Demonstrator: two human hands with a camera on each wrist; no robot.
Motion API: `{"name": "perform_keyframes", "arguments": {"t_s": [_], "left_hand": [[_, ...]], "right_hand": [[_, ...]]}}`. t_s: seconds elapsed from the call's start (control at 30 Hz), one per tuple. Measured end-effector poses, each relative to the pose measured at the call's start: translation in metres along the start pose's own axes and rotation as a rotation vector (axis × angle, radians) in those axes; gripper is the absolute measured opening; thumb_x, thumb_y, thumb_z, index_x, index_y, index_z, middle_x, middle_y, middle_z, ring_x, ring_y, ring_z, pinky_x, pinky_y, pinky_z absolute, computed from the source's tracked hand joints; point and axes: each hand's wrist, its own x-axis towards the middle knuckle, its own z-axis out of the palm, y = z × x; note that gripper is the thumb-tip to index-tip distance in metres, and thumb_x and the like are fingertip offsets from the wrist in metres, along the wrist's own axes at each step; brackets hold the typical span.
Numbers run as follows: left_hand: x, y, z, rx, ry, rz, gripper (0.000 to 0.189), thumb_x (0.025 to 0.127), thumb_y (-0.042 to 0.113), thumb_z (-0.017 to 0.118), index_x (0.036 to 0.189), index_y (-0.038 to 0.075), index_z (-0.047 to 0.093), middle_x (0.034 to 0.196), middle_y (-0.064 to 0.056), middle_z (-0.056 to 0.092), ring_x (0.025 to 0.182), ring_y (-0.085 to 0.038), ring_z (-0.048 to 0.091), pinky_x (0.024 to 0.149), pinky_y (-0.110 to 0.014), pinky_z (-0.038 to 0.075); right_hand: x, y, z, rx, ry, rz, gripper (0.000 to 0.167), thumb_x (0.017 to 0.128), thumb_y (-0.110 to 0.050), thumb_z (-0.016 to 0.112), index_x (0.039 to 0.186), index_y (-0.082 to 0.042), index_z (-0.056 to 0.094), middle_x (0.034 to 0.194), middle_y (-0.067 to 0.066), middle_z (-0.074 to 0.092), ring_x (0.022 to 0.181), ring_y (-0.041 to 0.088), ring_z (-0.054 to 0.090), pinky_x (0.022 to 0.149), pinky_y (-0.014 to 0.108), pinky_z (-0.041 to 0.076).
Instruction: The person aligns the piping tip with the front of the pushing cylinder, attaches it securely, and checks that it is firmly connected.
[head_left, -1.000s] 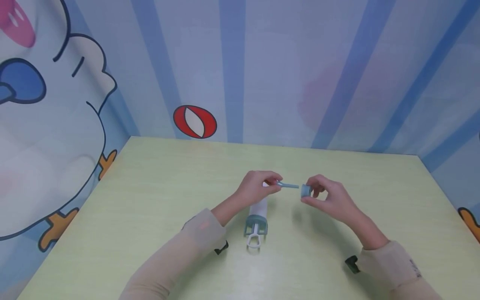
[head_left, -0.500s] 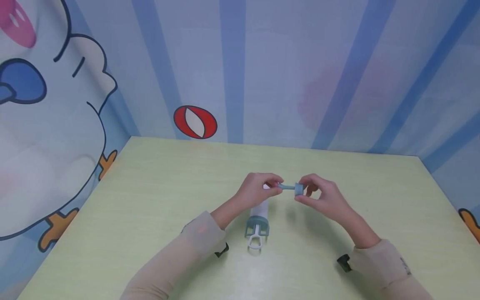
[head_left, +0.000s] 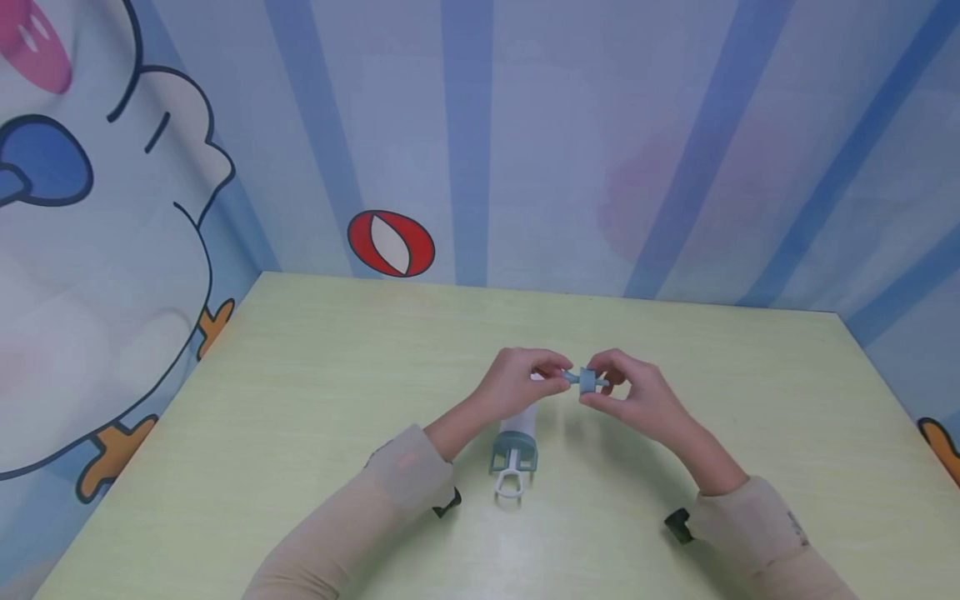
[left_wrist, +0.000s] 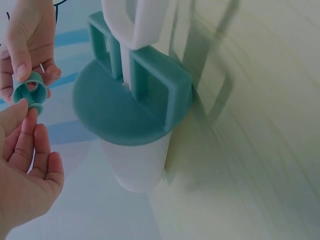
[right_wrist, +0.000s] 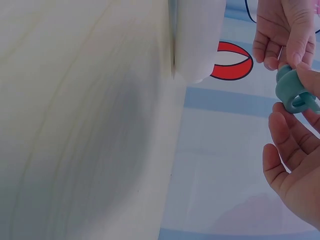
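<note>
In the head view my left hand (head_left: 517, 382) pinches the wide end of a thin teal nozzle (head_left: 571, 377) between thumb and fingertips. Facing it, my right hand (head_left: 633, 396) grips a short teal ring cap (head_left: 588, 381) by its rim. The nozzle's stem runs through the cap, and its tip pokes out on the right-hand side. The right wrist view shows the cap (right_wrist: 290, 91) from its hollow side. Below the left hand lies a white syringe-like tube (head_left: 517, 421) with a teal looped collar (left_wrist: 120, 107) and a white plunger ring (head_left: 509, 483); its far end is partly hidden.
The pale yellow-green table (head_left: 337, 350) meets a blue striped printed wall (head_left: 540, 167) at its back edge. Dark wrist camera mounts (head_left: 678, 527) hang at both sleeves.
My right hand has moved left, bringing the cap onto the nozzle. A gap between them has closed, and the stem now passes through the cap. The left hand has barely moved; the tube stays put.
</note>
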Motion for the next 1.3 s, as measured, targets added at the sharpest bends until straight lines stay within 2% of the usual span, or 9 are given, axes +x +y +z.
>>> {"name": "perform_keyframes", "arguments": {"t_s": [0.2, 0.53, 0.73, 0.9, 1.07, 1.3], "left_hand": [[-0.002, 0.004, 0.001, -0.035, -0.012, -0.017, 0.026, 0.081, 0.025, 0.063, 0.105, 0.014, 0.065, 0.089, 0.004, 0.067, 0.079, -0.004, 0.058, 0.077, -0.021, 0.046], [-0.003, 0.006, 0.006, -0.166, -0.019, -0.073, 0.025, 0.081, 0.020, 0.063, 0.104, 0.009, 0.065, 0.093, -0.003, 0.068, 0.083, -0.008, 0.063, 0.072, -0.017, 0.048], [-0.004, 0.005, 0.008, -0.210, -0.024, -0.073, 0.025, 0.082, 0.017, 0.062, 0.105, 0.007, 0.064, 0.097, -0.005, 0.067, 0.089, -0.013, 0.063, 0.075, -0.019, 0.049], [-0.005, 0.004, 0.009, -0.251, -0.029, -0.071, 0.025, 0.083, 0.016, 0.061, 0.107, 0.007, 0.063, 0.099, -0.006, 0.066, 0.091, -0.013, 0.063, 0.075, -0.018, 0.048], [-0.005, 0.002, 0.011, -0.256, -0.013, -0.063, 0.024, 0.081, 0.017, 0.063, 0.103, 0.008, 0.063, 0.095, -0.006, 0.066, 0.087, -0.013, 0.062, 0.075, -0.019, 0.048], [-0.006, 0.001, 0.012, -0.244, 0.014, -0.068, 0.021, 0.079, 0.017, 0.065, 0.098, 0.008, 0.062, 0.085, -0.006, 0.064, 0.076, -0.010, 0.059, 0.069, -0.017, 0.047]], "right_hand": [[0.000, 0.004, 0.004, 0.008, 0.000, 0.008, 0.029, 0.073, -0.013, 0.071, 0.097, -0.005, 0.057, 0.087, 0.004, 0.061, 0.074, 0.016, 0.056, 0.065, 0.025, 0.047], [0.000, 0.008, 0.009, 0.025, 0.028, -0.003, 0.028, 0.074, -0.012, 0.070, 0.097, -0.006, 0.057, 0.086, 0.004, 0.061, 0.072, 0.010, 0.056, 0.063, 0.025, 0.047], [-0.001, 0.006, 0.010, 0.059, 0.026, 0.032, 0.027, 0.074, -0.012, 0.070, 0.097, -0.006, 0.056, 0.086, 0.005, 0.061, 0.071, 0.008, 0.056, 0.060, 0.023, 0.045], [-0.001, 0.005, 0.011, 0.063, 0.024, 0.047, 0.027, 0.075, -0.012, 0.069, 0.098, -0.006, 0.056, 0.087, 0.005, 0.061, 0.073, 0.007, 0.057, 0.065, 0.026, 0.048], [-0.001, 0.006, 0.011, 0.080, 0.016, 0.061, 0.028, 0.074, -0.011, 0.069, 0.099, -0.006, 0.056, 0.088, 0.005, 0.061, 0.074, 0.007, 0.057, 0.067, 0.031, 0.049], [-0.003, 0.005, 0.012, 0.104, 0.010, 0.051, 0.026, 0.075, -0.009, 0.069, 0.098, -0.006, 0.056, 0.082, 0.004, 0.060, 0.068, 0.004, 0.053, 0.056, 0.021, 0.042]]}}
